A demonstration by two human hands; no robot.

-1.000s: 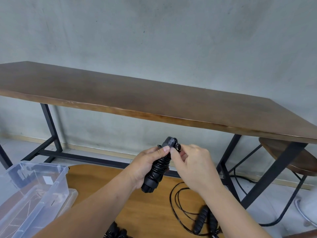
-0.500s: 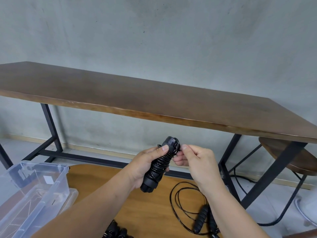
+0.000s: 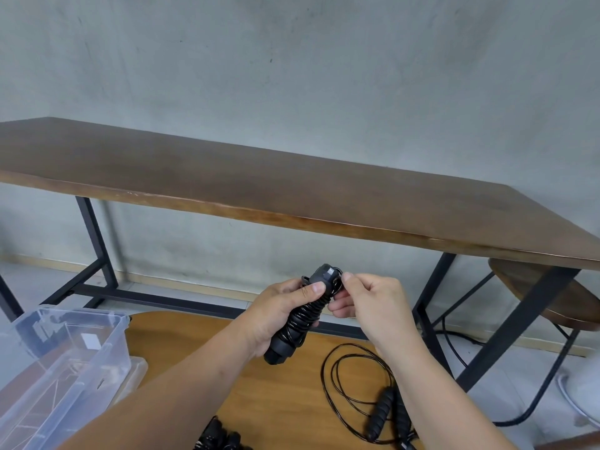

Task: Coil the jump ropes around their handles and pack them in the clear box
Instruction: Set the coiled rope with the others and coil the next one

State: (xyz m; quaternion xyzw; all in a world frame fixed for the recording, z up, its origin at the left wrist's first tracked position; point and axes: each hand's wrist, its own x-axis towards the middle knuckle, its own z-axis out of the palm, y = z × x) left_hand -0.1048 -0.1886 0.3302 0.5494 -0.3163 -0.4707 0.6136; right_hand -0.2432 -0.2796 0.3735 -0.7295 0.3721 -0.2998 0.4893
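Note:
My left hand (image 3: 276, 315) grips a pair of black jump rope handles (image 3: 300, 319) with thin black rope coiled around them, held tilted in the air over a low wooden surface. My right hand (image 3: 373, 306) pinches the rope end at the top of the handles. A second jump rope (image 3: 380, 414) lies uncoiled on the wooden surface at lower right, its handles side by side. More black handles (image 3: 224, 438) show at the bottom edge. The clear box (image 3: 107, 349) stands at lower left, open.
A long dark wooden table (image 3: 292, 190) on black metal legs runs across the view against a grey wall. A round wooden stool (image 3: 532, 287) stands at right. The box lid (image 3: 138, 371) lies under the clear box.
My right hand has shifted slightly to the right at the handle top, still pinching the rope end. My left hand holds the bundle in nearly the same place.

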